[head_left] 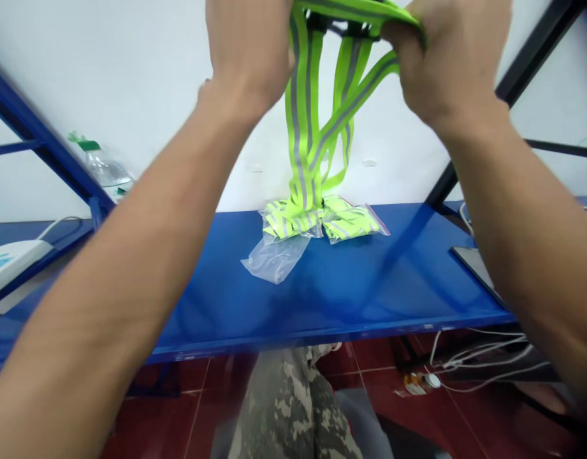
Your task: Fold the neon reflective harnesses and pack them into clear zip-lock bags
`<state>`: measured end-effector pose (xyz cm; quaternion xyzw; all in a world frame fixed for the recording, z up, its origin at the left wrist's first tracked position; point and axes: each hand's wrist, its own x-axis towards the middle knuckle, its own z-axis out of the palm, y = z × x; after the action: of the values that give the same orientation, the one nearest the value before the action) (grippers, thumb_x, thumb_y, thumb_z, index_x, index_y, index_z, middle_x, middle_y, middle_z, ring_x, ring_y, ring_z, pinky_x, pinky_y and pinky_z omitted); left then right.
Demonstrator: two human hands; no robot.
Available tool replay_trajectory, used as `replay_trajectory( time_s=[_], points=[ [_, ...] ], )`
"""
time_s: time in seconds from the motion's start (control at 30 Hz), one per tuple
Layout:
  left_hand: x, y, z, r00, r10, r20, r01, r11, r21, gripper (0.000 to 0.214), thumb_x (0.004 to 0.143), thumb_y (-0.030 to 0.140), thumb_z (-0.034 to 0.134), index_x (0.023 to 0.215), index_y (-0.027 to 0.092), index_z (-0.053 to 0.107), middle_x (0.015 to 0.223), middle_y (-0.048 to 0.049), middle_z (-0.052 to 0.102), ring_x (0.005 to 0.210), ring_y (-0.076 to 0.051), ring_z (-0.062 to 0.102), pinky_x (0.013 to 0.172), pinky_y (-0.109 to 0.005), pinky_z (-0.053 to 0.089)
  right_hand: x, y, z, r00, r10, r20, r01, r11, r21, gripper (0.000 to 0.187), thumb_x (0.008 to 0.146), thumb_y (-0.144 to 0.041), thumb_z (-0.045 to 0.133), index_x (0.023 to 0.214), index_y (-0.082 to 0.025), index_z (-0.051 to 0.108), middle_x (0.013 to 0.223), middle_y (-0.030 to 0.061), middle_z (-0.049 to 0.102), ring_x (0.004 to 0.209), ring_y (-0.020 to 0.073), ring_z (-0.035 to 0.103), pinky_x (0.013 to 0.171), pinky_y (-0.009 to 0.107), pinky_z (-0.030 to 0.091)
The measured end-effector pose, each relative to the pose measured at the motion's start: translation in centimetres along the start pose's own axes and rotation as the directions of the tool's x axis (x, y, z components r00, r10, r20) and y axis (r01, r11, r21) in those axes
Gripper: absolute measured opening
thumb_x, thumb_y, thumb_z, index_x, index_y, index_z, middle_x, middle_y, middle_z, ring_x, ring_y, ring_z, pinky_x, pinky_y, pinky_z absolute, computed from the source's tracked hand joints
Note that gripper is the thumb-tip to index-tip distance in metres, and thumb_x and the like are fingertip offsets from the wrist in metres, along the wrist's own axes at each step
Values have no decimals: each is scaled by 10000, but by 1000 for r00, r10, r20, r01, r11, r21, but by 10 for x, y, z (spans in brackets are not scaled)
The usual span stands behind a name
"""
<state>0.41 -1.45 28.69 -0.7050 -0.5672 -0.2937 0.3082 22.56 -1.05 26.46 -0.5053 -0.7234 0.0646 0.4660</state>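
Note:
Both my hands are raised at the top of the view, holding a neon yellow-green strap vest (317, 121) with grey reflective stripes. My left hand (248, 48) grips its upper left part with closed fingers. At the right, my right hand (453, 57) pinches the top strap. The straps hang in loops down toward the blue shelf (350, 287). Below them lie clear bags of folded vests (322, 220), and an empty clear plastic bag (274, 258) rests in front of those.
A plastic bottle (104, 169) stands at the back left by a blue frame beam. A white device (11, 261) sits at the left. A dark flat item (475, 264) lies at the right. White cables (479, 360) trail on the red floor.

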Motion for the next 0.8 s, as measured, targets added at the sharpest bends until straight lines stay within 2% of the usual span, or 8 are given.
replay_trajectory(
  time_s=[0.07, 0.17, 0.23, 0.33, 0.43, 0.53, 0.7, 0.8],
  points=[
    [-32, 7, 10, 995, -15, -97, 16, 1000, 12, 517, 984, 100, 324, 1441, 267, 496, 1386, -70, 527, 1278, -368, 558, 939, -493, 462, -23, 16, 10, 968, -199, -150, 114, 888, -445, 394, 1061, -408, 375, 1249, -170, 625, 1133, 159, 620, 1240, 348, 489, 749, 312, 361],
    [-99, 13, 48, 969, 72, 237, -71, 997, -13, 504, 991, 151, 303, 1448, 241, 496, 1408, -143, 530, 1011, -305, 674, 798, -433, 514, -77, 66, 47, 980, -193, 46, 174, 726, -666, 502, 1065, -270, 235, 1480, -228, 515, 1012, 164, 662, 920, 277, 590, 660, 344, 329],
    [-144, 15, 77, 840, 191, 508, -180, 981, -71, 454, 949, 141, 372, 1354, 193, 570, 1361, -175, 555, 903, -278, 683, 734, -415, 517, -115, 102, 75, 941, -153, 302, 319, 704, -635, 468, 1015, -199, 334, 1408, -231, 586, 942, 139, 676, 800, 241, 583, 624, 333, 334],
    [-190, 18, 107, 711, 271, 649, -240, 961, -139, 400, 849, 134, 462, 1215, 148, 624, 1219, -176, 613, 956, -331, 677, 719, -433, 530, -158, 138, 104, 810, -184, 557, 519, 666, -536, 431, 930, -140, 420, 1287, -179, 659, 1064, 157, 692, 853, 261, 616, 656, 348, 416],
    [-206, 22, 115, 677, 329, 658, -219, 944, -246, 420, 807, 265, 562, 1206, 137, 582, 1186, -177, 631, 1058, -353, 644, 816, -454, 546, -175, 145, 113, 782, -250, 570, 564, 672, -479, 458, 834, -152, 503, 1264, -108, 654, 1261, 205, 636, 1063, 335, 611, 840, 427, 502],
    [-209, 24, 112, 648, 352, 676, -191, 934, -303, 499, 833, 429, 575, 1226, 123, 545, 1214, -194, 633, 1113, -372, 617, 905, -488, 534, -179, 135, 112, 778, -352, 520, 577, 727, -372, 635, 761, -270, 622, 1353, -42, 584, 1424, 256, 520, 1323, 409, 475, 1086, 518, 422],
    [-216, 27, 110, 638, 365, 678, -264, 931, -253, 477, 903, 326, 526, 1315, 87, 492, 1266, -208, 619, 1167, -375, 595, 897, -476, 535, -187, 117, 117, 780, -432, 453, 587, 755, -291, 740, 855, -528, 620, 1442, -88, 521, 1619, 243, 295, 1528, 423, 215, 1202, 615, 263],
    [-224, 29, 111, 655, 360, 664, -290, 932, -218, 440, 943, 255, 455, 1350, 89, 481, 1237, -195, 638, 1125, -360, 618, 837, -460, 546, -193, 111, 125, 757, -474, 450, 623, 731, -277, 677, 917, -587, 559, 1387, -100, 584, 1638, 221, 283, 1529, 422, 232, 1223, 640, 216]
  ],
)
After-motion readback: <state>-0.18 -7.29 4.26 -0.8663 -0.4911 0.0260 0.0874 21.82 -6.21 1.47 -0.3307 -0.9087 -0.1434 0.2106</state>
